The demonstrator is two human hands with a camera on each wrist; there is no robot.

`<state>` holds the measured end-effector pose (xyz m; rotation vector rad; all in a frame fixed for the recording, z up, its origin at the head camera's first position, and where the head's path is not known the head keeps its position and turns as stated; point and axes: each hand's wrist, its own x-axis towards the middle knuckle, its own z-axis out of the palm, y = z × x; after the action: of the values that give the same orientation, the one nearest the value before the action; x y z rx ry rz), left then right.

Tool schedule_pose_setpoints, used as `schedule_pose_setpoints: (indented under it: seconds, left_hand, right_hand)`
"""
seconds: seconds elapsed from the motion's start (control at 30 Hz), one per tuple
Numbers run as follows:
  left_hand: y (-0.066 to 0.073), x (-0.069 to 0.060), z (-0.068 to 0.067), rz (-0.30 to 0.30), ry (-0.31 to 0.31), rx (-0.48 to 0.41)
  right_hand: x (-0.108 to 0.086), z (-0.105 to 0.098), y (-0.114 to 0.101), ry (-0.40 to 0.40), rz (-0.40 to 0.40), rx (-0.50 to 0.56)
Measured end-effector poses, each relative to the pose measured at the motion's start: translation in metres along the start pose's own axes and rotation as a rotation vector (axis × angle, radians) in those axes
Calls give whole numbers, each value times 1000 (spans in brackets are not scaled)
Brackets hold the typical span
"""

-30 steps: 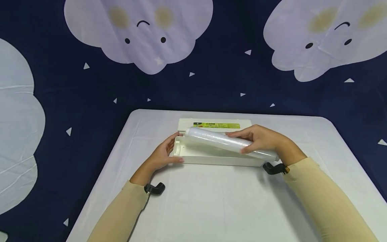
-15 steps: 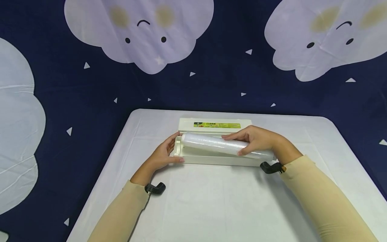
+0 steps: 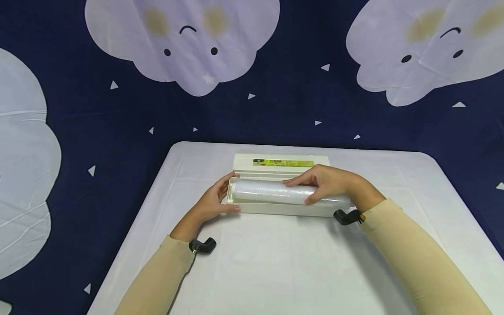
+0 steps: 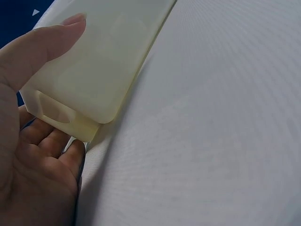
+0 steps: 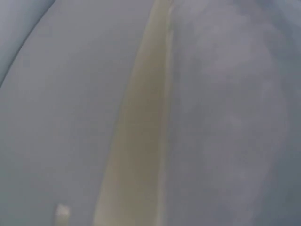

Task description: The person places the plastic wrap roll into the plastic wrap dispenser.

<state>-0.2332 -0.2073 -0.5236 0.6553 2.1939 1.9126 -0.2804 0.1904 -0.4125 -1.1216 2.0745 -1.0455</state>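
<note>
A long cream plastic box (image 3: 283, 210) lies open on the table, its hinged lid (image 3: 242, 162) folded back and bearing a yellow-green label (image 3: 283, 163). My left hand (image 3: 210, 202) holds the box's left end, thumb against the front wall and fingers round the end. The left wrist view shows that thumb on the box (image 4: 108, 66), with fingers behind an oval cut-out. My right hand (image 3: 332, 183) grips a roll of cling film (image 3: 256, 191) from above. Its left end sits inside the box, while the right end is slightly higher, near the rim. The right wrist view is blurred, without fingers visible.
A white cloth covers the table (image 3: 256, 262). Behind it hangs a dark blue backdrop (image 3: 283, 118) with printed clouds and triangles. Black wrist cameras (image 3: 202, 246) are strapped on both wrists; the right one is close to the box's front right corner.
My right hand has moved left and lowered the cling film roll; its left end has dropped into the box and the roll lies more level. My left hand has stayed on the box.
</note>
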Motion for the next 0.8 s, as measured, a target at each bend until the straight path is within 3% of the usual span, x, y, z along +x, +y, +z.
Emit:
schedule_pose_setpoints:
  seconds: [0.8]
  left_hand:
    - [2,0,0,-15,3,-3]
  right_hand:
    - [18,1,5,-56,-3,60]
